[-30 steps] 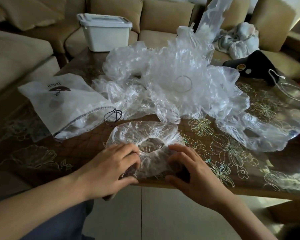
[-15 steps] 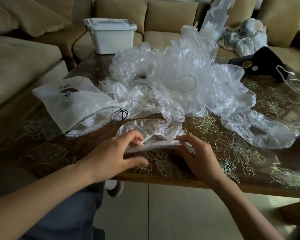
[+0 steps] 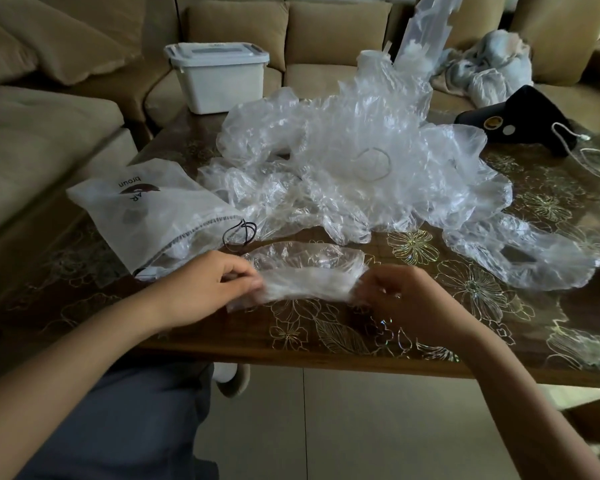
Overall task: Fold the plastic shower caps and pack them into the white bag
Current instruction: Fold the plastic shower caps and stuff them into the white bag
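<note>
A clear plastic shower cap (image 3: pixel 307 271) lies folded in half near the table's front edge. My left hand (image 3: pixel 210 285) pinches its left end and my right hand (image 3: pixel 406 299) pinches its right end, stretching the fold flat. The white drawstring bag (image 3: pixel 153 213) lies just left of the cap, mouth toward me, with a black cord (image 3: pixel 241 233) at its opening and some clear plastic inside. A big heap of loose shower caps (image 3: pixel 354 168) fills the middle of the table behind the folded one.
The brown table (image 3: pixel 326 341) has a glossy floral cover. A white lidded box (image 3: pixel 219 77) stands at the back left, a black device (image 3: pixel 520 123) with a white cable at the back right. Beige sofas surround the table; crumpled cloth (image 3: pixel 492 71) lies on the far sofa.
The cap lay open and round under both hands; its near half has been lifted and folded over, and my hands have moved apart to its two ends.
</note>
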`<state>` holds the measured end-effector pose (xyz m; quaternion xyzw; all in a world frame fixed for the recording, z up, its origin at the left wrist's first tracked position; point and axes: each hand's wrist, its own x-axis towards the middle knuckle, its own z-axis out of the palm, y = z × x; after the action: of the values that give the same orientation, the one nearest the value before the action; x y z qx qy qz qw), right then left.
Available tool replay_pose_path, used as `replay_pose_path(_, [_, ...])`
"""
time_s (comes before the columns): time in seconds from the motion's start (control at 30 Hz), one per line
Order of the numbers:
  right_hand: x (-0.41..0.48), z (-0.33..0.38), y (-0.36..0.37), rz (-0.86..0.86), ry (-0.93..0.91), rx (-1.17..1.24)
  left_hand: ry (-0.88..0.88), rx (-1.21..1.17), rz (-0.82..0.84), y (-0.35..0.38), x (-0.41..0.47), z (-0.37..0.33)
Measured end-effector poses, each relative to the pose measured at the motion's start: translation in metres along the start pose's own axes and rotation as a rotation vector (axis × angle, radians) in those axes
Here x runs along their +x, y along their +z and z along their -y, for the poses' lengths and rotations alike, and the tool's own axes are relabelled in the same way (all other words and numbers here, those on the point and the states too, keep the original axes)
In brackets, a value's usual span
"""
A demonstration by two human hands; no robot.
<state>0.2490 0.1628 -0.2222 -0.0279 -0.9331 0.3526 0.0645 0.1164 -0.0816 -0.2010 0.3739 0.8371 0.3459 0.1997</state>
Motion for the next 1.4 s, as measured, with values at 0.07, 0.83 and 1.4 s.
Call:
replay_pose_path(0.07, [0.007,0.002,-0.003,-0.050,0.016,0.042,-0.019,-0.049,-0.050,0.000,0.005,0.000])
replay_pose_path(0.83, [0.038,0.001,0.035,-0.271,0.254,-0.441,-0.225,0.535,-0.481,0.049,0.027,0.009])
replay_pose_path(1.4, [0.035,0.025,0.040,-0.576,-0.088,-0.354,0.238,0.706,-0.618,0.046,0.039,-0.029])
